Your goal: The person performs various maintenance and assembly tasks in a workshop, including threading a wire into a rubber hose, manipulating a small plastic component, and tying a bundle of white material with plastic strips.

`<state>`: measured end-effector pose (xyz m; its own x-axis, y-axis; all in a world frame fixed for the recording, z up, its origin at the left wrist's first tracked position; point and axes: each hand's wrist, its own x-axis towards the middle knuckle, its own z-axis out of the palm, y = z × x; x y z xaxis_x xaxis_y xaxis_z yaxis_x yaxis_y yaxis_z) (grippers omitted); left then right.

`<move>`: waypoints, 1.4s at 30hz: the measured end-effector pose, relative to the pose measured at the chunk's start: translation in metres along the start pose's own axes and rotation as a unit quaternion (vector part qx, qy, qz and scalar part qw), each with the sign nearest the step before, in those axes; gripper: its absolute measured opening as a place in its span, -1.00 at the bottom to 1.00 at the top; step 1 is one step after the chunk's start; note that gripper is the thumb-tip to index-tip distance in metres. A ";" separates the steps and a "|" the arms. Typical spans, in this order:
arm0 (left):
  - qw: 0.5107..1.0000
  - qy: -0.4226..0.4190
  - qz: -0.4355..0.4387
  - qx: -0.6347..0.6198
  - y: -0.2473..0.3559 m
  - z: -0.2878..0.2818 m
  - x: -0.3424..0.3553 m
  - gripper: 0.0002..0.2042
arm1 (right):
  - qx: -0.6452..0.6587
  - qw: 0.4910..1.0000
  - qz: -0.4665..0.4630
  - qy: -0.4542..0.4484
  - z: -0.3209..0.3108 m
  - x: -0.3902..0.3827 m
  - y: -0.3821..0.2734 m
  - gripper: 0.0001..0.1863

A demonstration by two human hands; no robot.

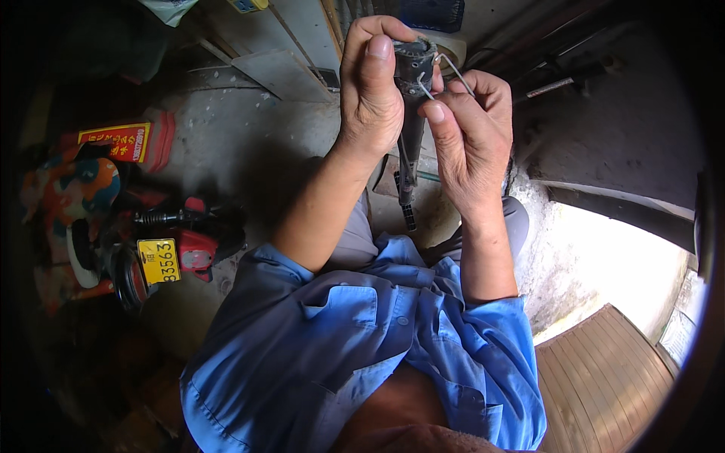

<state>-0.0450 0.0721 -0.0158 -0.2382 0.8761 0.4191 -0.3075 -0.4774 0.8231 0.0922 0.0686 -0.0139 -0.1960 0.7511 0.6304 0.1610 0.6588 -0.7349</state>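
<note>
Wire [457, 72] pinched by right fingers [447, 136] seems mid-fitting at the tube [411, 113] left fingers [375, 72] clasp; next calls for careful alignment.

Strong light came from the right, where a pale surface [596, 257] was blown out to white glare, while the lower left sank into near-darkness. The blue shirt [332, 355] was brightest on its right sleeve [495, 351]; shadow dimmed the grey floor [219, 128] beside the left forearm [325, 204]. The left hand [374, 94] and right hand [472, 132] looked fairly sharp. Fisheye distortion bowed the slatted panel [604, 377], with black corners.
</note>
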 end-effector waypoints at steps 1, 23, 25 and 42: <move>1.000 -0.005 0.002 -0.008 -0.002 0.000 -0.001 -0.62 | -0.015 1.000 -0.002 0.002 0.001 0.000 -0.001 -0.84; 0.998 -0.065 -0.012 -0.024 0.004 0.001 -0.003 -0.57 | 0.003 0.999 0.023 0.049 -0.003 0.000 -0.009 -0.88; 0.997 -0.068 -0.009 -0.018 0.003 0.002 -0.003 -0.58 | -0.006 0.996 -0.007 0.088 0.001 0.001 -0.007 -0.89; 0.993 -0.113 -0.026 -0.004 0.002 0.008 -0.009 -0.61 | 0.110 0.981 0.074 0.144 -0.009 0.001 0.004 -0.84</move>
<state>-0.0363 0.0635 -0.0152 -0.0100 0.8922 0.4515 -0.3212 -0.4305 0.8435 0.1011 0.0725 -0.0142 0.0996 0.8400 0.5334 -0.0525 0.5398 -0.8402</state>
